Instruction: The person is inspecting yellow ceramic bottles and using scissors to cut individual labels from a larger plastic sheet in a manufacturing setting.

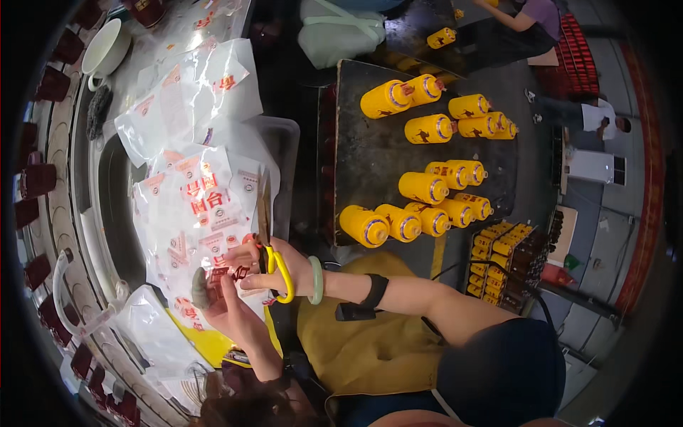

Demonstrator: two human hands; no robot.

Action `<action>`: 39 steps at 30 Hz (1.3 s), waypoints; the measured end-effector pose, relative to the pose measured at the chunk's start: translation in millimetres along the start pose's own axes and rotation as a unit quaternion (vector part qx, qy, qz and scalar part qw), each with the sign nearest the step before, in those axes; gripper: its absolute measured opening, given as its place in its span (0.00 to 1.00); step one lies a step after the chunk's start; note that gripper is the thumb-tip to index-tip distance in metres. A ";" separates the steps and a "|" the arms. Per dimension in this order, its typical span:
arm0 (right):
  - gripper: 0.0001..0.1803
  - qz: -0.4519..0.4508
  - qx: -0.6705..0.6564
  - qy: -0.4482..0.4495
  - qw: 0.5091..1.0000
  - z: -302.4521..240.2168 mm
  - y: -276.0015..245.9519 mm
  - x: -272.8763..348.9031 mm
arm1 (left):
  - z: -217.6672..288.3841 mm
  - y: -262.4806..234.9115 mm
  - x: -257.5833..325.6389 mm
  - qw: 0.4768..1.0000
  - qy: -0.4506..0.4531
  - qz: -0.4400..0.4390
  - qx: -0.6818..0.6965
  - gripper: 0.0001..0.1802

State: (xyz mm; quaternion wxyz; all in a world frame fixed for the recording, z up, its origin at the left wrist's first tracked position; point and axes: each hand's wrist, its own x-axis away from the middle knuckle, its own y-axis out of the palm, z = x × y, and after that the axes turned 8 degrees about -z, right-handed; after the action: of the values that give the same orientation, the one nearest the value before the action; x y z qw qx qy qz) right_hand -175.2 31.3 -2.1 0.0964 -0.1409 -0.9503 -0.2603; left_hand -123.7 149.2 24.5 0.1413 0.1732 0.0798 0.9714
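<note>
My right hand (270, 277), with a pale green bangle at its wrist, holds scissors (264, 213). Their yellow handle loops around the hand, and the slightly parted blades point toward the far side. My left hand (235, 324) is just nearer, with a grey-green cover on one finger. Between the fingertips of both hands sits a small cut piece with dark red print (242, 272); the left fingers pinch it. Beneath them spreads a pile of clear plastic sheets (213, 235) with red print and small labels.
Several yellow bottles (423, 187) stand or lie on a dark table (370, 160) to the right. A grey bin (286, 142) borders the sheets. A white pot (107, 48) is far left. Yellow bottles fill a rack (498, 260) at right. Another person (537, 21) works at the far right.
</note>
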 end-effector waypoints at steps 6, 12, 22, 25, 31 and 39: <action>0.24 0.024 -0.067 0.039 0.997 -13.8 -22.7 15.1 | -10.3 19.6 15.2 1.000 -0.003 -0.008 -0.021 0.22; 0.22 0.046 0.036 0.008 0.998 -33.6 -48.0 22.0 | -5.7 22.2 18.3 0.996 -0.042 -0.050 -0.059 0.21; 0.26 -0.042 -0.028 0.222 0.974 -42.8 -71.5 61.7 | -0.8 30.2 1.4 0.979 -0.085 -0.011 0.185 0.24; 0.28 -0.120 0.098 0.261 0.953 -38.8 -59.3 81.1 | 5.8 27.4 -2.9 0.975 -0.093 0.003 0.202 0.25; 0.35 -0.194 0.284 0.175 0.923 -31.3 -44.6 83.7 | 4.7 20.9 -2.8 0.967 -0.113 -0.011 0.228 0.26; 0.29 -0.187 0.282 0.169 0.926 -29.1 -32.7 58.7 | -1.2 13.1 -0.1 0.971 -0.104 -0.005 0.214 0.26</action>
State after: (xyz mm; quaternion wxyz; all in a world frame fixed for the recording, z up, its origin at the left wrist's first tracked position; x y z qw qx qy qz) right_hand -237.7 1.9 22.3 0.2411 0.1187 -0.9631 -0.0146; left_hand -127.3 136.6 26.0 0.1129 0.2994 0.2714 0.9077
